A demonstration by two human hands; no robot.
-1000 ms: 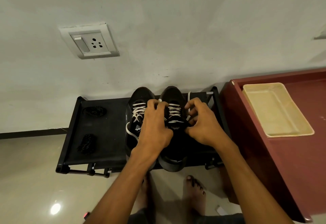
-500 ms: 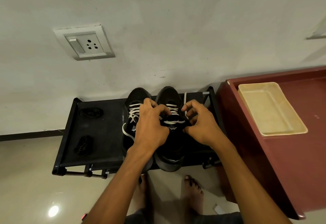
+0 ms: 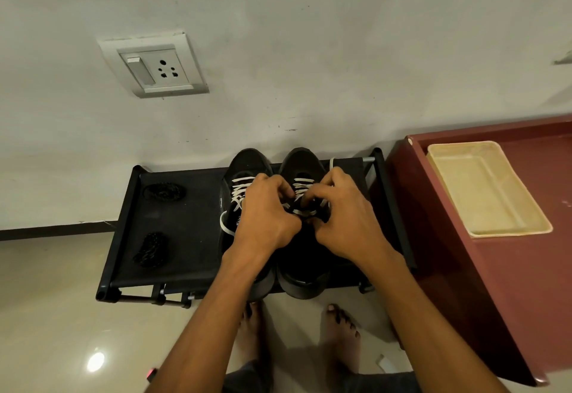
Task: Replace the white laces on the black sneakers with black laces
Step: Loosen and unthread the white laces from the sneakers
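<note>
**While both hands worked the right sneaker's white lace**

Stood side by side on the black rack [image 3: 173,231], toes toward the wall: left sneaker [image 3: 244,166] and right sneaker [image 3: 301,162]. Curled over the right sneaker's white lace [image 3: 301,183], both: left hand [image 3: 263,216] and right hand [image 3: 346,219], fingertips pinching the crossings near the tongue. Lay well apart to the left on the rack, two coiled black laces [image 3: 164,191]. Sat just right of the rack, a maroon cabinet [image 3: 510,284] bearing a cream tray [image 3: 439,157].
</note>
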